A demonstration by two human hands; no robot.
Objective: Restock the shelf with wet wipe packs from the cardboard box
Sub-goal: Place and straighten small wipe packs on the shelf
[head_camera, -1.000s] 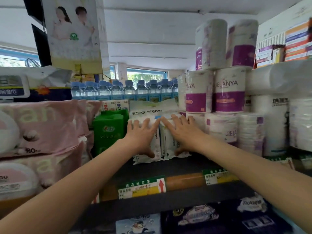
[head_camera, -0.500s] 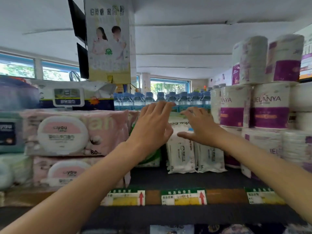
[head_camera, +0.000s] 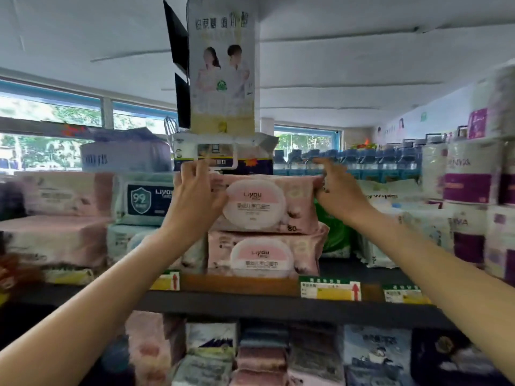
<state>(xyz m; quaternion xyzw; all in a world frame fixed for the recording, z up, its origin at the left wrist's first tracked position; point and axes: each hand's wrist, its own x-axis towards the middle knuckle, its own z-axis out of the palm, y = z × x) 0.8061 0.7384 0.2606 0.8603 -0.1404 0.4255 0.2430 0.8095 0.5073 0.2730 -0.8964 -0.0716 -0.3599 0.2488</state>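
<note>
Two pink wet wipe packs with round lids are stacked on the dark shelf (head_camera: 278, 306). My left hand (head_camera: 196, 200) grips the left end of the upper pink pack (head_camera: 264, 203), and my right hand (head_camera: 338, 190) holds its right end, fingers curled over the top corner. The lower pink pack (head_camera: 263, 256) lies under it. No cardboard box of wipes is in view.
A teal-labelled wipe pack (head_camera: 143, 197) and more pink packs (head_camera: 61, 193) sit to the left. Green packs (head_camera: 335, 232), white baby wipes (head_camera: 390, 218) and purple-banded tissue rolls (head_camera: 471, 188) stand to the right. Water bottles (head_camera: 348, 160) line the back; a poster column (head_camera: 223, 68) rises above.
Both hands left the white baby wipes at the shelf's middle, moved left and up, and now hold the two ends of the upper pink pack. The view swung left.
</note>
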